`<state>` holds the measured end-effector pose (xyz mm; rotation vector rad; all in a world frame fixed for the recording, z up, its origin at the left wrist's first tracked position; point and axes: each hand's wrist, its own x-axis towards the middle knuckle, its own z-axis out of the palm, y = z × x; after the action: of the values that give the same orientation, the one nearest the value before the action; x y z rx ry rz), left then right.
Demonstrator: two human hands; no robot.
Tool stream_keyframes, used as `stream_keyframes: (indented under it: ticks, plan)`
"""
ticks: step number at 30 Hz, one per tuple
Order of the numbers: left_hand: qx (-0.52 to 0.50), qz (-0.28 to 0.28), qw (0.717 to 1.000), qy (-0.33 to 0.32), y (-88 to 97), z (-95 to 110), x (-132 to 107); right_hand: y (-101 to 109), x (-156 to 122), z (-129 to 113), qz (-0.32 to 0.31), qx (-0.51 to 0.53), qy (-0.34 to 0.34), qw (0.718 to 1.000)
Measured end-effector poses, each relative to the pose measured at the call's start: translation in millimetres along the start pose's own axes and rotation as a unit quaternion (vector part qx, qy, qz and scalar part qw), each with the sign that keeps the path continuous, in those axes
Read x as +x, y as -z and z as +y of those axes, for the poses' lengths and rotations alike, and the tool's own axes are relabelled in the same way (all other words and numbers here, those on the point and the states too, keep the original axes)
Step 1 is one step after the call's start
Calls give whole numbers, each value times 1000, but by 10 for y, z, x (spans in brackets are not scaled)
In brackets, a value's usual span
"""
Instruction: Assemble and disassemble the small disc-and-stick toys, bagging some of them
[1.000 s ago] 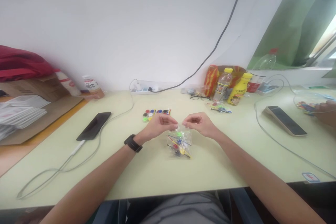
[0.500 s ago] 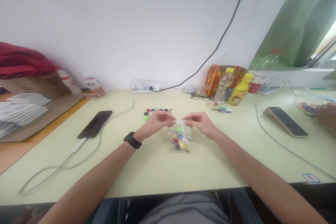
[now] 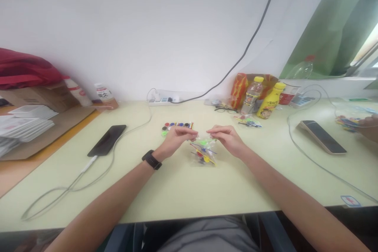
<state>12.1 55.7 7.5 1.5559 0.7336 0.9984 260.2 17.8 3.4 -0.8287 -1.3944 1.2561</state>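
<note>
A small clear plastic bag (image 3: 203,153) with coloured sticks and small round pieces inside rests on the pale table (image 3: 183,193) in front of me. My left hand (image 3: 176,138), with a black watch on its wrist, pinches the bag's top edge from the left. My right hand (image 3: 226,138) pinches the same top edge from the right. Both hands have their fingers closed on the bag. Just beyond my hands lies a cluster of coloured round caps and sticks (image 3: 176,126).
A black phone (image 3: 106,140) on a white cable lies left; another phone (image 3: 321,137) right. Bottles (image 3: 267,100), glasses (image 3: 225,108) and a second small bag (image 3: 248,121) stand at the back. A power strip (image 3: 161,98) sits by the wall. Another person's hand (image 3: 369,126) is at far right.
My two hands have drawn closer together over the bag's top edge. The bag has shifted slightly away from me and lies flatter.
</note>
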Motion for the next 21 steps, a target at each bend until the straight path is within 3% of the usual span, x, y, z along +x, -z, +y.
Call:
stream_keyframes:
  ticks: [7,15,21]
  plan:
    - [17,2,1000,12,-15,27,-8,-28,1,4,31,23,-11,999]
    - [58,13,998,-13,-8,-16,3,-45,-8,34,43,-114,24,992]
    - [118,3,993,-24,40,-35,31,-42,-1,42,35,-115,-3,993]
